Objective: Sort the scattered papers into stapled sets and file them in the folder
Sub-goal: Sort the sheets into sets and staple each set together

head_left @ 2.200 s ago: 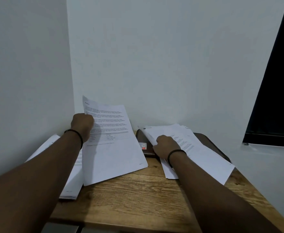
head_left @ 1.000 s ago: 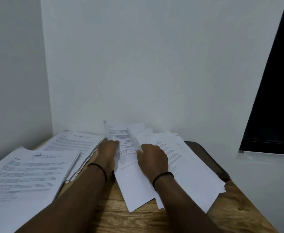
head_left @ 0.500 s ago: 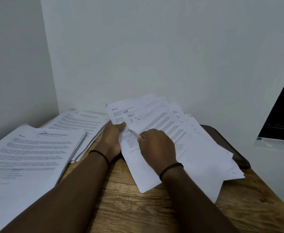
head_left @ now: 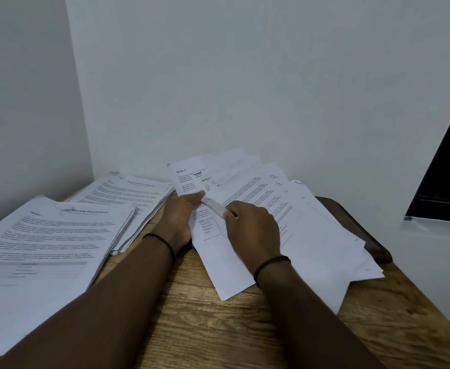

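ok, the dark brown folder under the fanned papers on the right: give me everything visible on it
The dark brown folder lies flat on the wooden table at the right, near the white wall. Only its right edge and a rounded near corner show; the fanned pile of white printed sheets covers the rest. The surface looks smooth and faintly glossy; the material cannot be told. Whether it is open or closed is hidden. Neither hand touches the part in view.

Head view – forward, down (close) over table [head_left: 218,328].

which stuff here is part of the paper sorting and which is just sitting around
Part of the job: fanned loose sheets under both hands; near pile; far pile; dark folder beneath the sheets.
Just there: wooden table; dark window.
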